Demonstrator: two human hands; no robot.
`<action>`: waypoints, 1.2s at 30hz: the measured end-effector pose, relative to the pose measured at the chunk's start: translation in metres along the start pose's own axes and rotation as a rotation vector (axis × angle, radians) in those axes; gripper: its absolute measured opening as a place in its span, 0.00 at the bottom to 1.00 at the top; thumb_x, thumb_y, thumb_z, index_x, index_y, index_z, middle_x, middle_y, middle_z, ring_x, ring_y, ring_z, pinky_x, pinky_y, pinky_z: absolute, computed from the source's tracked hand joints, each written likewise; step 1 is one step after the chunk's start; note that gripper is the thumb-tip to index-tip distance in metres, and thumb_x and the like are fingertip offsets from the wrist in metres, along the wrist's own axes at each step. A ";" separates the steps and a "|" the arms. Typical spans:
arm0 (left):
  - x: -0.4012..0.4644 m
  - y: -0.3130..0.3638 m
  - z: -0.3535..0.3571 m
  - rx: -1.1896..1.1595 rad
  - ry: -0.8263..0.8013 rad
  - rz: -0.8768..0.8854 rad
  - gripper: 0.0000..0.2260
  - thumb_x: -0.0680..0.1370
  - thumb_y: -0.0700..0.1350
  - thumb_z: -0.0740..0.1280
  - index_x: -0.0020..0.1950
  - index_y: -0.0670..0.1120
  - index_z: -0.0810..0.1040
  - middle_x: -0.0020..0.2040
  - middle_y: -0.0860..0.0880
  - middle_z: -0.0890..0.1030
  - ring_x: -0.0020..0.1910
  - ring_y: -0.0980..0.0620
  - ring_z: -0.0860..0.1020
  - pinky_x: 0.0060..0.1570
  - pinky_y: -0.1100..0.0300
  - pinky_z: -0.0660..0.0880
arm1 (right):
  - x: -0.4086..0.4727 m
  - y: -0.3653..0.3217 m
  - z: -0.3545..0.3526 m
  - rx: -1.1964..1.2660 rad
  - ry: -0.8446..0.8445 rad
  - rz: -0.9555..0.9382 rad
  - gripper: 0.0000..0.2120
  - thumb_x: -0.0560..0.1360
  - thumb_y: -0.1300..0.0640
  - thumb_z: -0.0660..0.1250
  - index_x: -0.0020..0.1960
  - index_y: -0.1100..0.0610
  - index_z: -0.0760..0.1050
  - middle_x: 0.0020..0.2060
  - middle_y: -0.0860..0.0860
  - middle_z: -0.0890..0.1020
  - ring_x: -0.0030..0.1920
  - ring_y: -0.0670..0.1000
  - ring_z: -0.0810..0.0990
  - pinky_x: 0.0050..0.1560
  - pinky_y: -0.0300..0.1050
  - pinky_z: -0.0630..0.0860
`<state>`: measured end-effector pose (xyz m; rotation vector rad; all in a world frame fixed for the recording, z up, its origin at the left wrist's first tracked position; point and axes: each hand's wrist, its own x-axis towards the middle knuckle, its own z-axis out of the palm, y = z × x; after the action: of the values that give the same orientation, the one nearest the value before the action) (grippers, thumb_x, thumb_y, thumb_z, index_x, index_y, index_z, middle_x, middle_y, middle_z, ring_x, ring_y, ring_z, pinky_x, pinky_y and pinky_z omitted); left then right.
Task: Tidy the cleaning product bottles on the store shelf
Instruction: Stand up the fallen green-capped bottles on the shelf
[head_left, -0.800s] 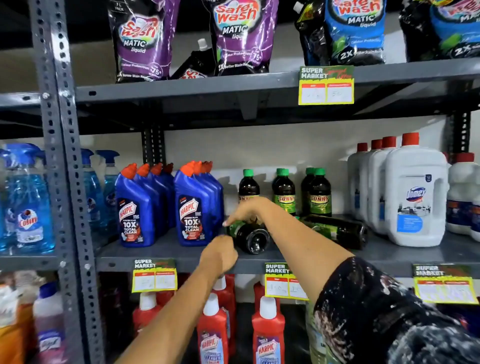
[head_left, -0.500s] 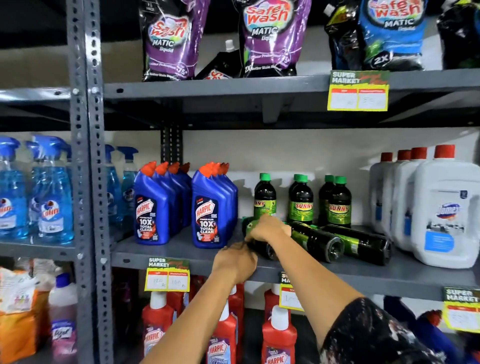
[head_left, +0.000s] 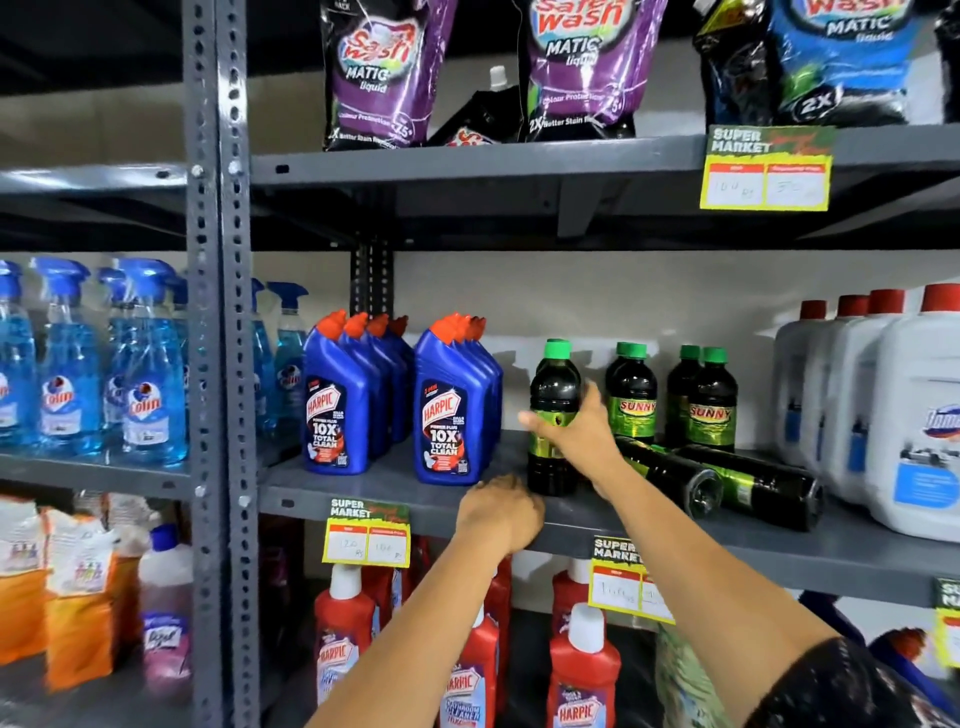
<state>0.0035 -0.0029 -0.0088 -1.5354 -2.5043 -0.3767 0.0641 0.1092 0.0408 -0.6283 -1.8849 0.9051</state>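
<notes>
One Sunny bottle (head_left: 553, 415) stood upright, clasped by right hand (head_left: 576, 436); left hand (head_left: 501, 514) fisted, empty, at shelf edge (head_left: 395, 499). Two fallen Sunny bottles (head_left: 727, 480) left unrighted.

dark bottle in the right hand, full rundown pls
The dark plastic bottle with the green screw cap stands upright near the front of the grey metal middle shelf, between blue Harpic bottles and standing Sunny bottles. Its yellow-green label faces away. The right hand wraps its middle.
</notes>
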 end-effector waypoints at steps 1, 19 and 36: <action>0.000 0.000 0.000 0.001 -0.008 0.003 0.21 0.81 0.47 0.49 0.68 0.39 0.68 0.70 0.39 0.70 0.68 0.42 0.68 0.66 0.48 0.65 | 0.006 -0.011 -0.007 -0.089 0.072 -0.026 0.53 0.62 0.36 0.74 0.75 0.58 0.52 0.70 0.61 0.64 0.69 0.61 0.66 0.66 0.58 0.69; 0.008 -0.006 0.009 0.022 -0.042 0.011 0.22 0.80 0.43 0.46 0.71 0.36 0.64 0.73 0.40 0.65 0.74 0.46 0.61 0.72 0.50 0.59 | 0.071 -0.109 -0.041 -0.808 -0.190 -0.121 0.19 0.69 0.53 0.74 0.56 0.60 0.80 0.55 0.57 0.83 0.57 0.56 0.79 0.58 0.46 0.75; 0.007 -0.005 0.006 0.068 -0.033 0.027 0.22 0.81 0.47 0.47 0.72 0.39 0.63 0.74 0.42 0.64 0.73 0.46 0.62 0.72 0.51 0.59 | 0.053 -0.053 -0.091 -0.273 -0.168 -0.065 0.19 0.78 0.55 0.63 0.66 0.62 0.71 0.64 0.60 0.76 0.60 0.54 0.76 0.61 0.44 0.71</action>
<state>-0.0040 0.0030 -0.0132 -1.5600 -2.4906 -0.2611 0.1195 0.1461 0.1384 -0.6651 -2.1901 0.6813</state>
